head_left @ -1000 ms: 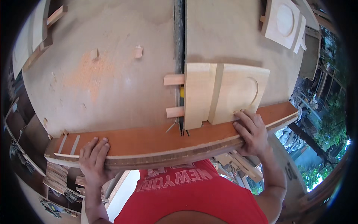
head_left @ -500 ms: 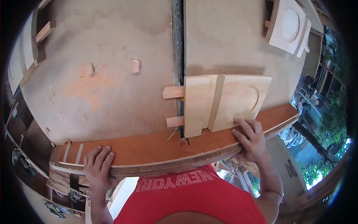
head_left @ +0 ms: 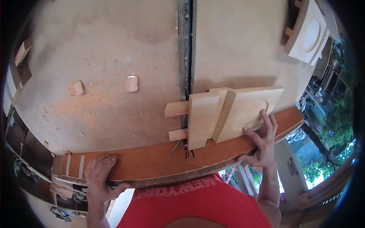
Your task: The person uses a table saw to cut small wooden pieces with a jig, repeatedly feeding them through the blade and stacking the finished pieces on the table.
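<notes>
A pale wooden panel piece [head_left: 243, 114] with a round recess lies near the front edge of the table, right of the dark gap. Two wooden tenons [head_left: 177, 109] stick out of its left side. My right hand [head_left: 264, 140] touches the panel with spread fingertips, one at the recess, its thumb near the front edge. Along that front edge runs a reddish-brown board [head_left: 148, 159]. On its left part rests my left hand [head_left: 99, 176], fingers lying over the top and thumb held apart; neither hand grasps anything.
A dark gap [head_left: 185, 45] divides the tabletop. Sawdust [head_left: 81, 104] and two small wood blocks, one beside the other [head_left: 132, 83], lie on the left half. Another recessed panel [head_left: 310, 36] sits at the far right. Shelves with tools [head_left: 64, 212] stand at lower left.
My right fingers have spread and reached farther onto the panel. My left thumb has come into view, apart from the fingers. The whole view has shifted slightly.
</notes>
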Motion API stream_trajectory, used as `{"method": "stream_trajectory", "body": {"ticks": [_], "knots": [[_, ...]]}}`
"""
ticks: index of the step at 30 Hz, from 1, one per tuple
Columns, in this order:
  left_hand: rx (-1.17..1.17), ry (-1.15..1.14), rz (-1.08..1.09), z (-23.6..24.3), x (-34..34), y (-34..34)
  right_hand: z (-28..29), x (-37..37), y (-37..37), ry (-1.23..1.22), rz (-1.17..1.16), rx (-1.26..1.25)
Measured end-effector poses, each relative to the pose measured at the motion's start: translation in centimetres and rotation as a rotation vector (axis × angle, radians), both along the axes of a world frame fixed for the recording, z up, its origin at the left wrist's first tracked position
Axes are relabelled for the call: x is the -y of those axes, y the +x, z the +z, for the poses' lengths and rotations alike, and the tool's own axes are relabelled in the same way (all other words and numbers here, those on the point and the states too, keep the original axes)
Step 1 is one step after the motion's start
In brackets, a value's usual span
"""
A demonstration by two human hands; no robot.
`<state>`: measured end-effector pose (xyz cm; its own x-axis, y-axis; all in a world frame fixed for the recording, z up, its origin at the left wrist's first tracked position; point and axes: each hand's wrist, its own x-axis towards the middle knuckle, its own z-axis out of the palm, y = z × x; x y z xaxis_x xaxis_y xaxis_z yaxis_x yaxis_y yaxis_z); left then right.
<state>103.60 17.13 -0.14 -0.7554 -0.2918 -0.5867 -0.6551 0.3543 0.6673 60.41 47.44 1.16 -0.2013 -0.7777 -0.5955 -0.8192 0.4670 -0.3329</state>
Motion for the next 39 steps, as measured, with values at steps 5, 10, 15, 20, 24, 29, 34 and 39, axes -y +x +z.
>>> {"method": "stream_trajectory", "body": {"ticks": [5, 10, 15, 20, 24, 29, 34, 39], "knots": [[-0.001, -0.027, -0.023, -0.2, -0.2, -0.2, -0.4, -0.5, 0.4, -0.043, -0.008, -0.017], [0.013, -0.087, -0.054, 0.1, -0.4, -0.2, -0.2, -0.2, 0.4, -0.038, -0.032, -0.007], [-0.003, -0.072, -0.068, -0.2, -0.2, -0.4, -0.4, 0.1, 0.2, -0.069, -0.015, 0.001], [-0.002, -0.052, -0.067, -0.2, 0.0, -1.0, -0.3, 0.7, 0.4, -0.074, -0.012, -0.005], [-0.011, -0.05, -0.059, -0.2, -0.1, -0.6, -0.3, 0.8, 0.5, -0.066, -0.03, -0.002], [-0.025, -0.051, -0.058, -0.4, -0.1, -0.4, -0.5, 0.3, 0.6, -0.089, -0.032, -0.002], [-0.018, -0.045, -0.063, -0.2, -0.2, -0.3, -0.5, 0.2, 0.4, -0.072, -0.023, -0.001], [-0.032, -0.018, -0.08, -0.1, 0.0, -0.3, -0.4, 0.0, 0.4, -0.068, -0.029, -0.004]]}}
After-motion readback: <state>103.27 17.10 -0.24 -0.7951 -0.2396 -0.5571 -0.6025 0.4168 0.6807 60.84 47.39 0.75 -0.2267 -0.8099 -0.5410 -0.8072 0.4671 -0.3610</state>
